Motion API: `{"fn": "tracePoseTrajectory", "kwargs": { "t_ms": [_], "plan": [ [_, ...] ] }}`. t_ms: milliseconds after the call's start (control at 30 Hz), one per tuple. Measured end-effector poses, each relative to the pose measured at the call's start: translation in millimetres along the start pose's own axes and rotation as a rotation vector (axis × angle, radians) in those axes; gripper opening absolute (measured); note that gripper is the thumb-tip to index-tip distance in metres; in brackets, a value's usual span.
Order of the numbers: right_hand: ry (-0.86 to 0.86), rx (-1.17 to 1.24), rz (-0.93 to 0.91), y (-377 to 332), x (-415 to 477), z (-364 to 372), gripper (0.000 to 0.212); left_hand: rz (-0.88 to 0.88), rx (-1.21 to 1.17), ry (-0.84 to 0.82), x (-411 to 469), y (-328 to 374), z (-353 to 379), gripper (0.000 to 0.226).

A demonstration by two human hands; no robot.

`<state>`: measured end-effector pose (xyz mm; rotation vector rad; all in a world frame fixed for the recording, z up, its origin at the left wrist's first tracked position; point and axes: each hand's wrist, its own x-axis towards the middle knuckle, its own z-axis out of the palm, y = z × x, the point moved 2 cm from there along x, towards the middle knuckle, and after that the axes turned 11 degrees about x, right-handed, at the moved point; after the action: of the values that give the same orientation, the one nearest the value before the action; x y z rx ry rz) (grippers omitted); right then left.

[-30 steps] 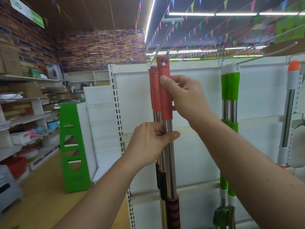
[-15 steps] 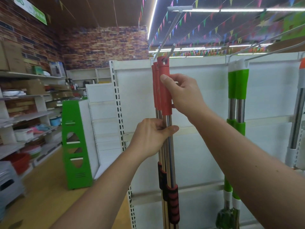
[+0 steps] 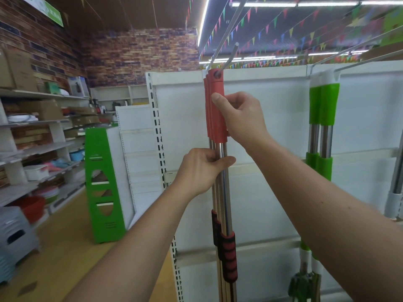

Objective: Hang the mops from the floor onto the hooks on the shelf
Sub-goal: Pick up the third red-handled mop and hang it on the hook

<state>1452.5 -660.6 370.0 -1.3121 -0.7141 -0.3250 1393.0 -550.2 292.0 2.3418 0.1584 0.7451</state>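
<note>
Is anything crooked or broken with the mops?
Nothing stands out. The red mop hangs straight with the hook through its top hole, gripped by the right hand above and the left hand below. The green mops beside it hang straight too.

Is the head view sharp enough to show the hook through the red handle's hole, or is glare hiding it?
Head view: red handle and hook are sharp, the hook plainly in the hole; ceiling light strips blow out overhead but not on it; glare streaks the steel pole; left-side shelves look slightly soft.
</note>
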Motion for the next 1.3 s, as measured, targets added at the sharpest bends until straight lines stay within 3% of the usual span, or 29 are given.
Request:
{"fn": "tracePoseTrajectory", "kwargs": {
  "t_ms": [633, 933, 1167, 1300],
  "plan": [
    [0.012, -0.033, 0.092, 10, -11, -6, 0.036, 0.051, -0.042, 0.068, -5, -6, 11, 0.056],
    [-0.004, -0.025, 0.177, 38, -51, -13, 0.031, 0.113, 0.12, 0.109, -15, -16, 18, 0.018],
    [-0.012, -0.043, 0.218, 51, -74, -19, 0.025, 0.049, 0.186, 0.107, -33, -37, 31, 0.036],
    [-0.02, -0.04, 0.271, 63, -90, -23, 0.026, 0.019, 0.165, 0.052, -49, -47, 44, 0.034]
  ]
}}
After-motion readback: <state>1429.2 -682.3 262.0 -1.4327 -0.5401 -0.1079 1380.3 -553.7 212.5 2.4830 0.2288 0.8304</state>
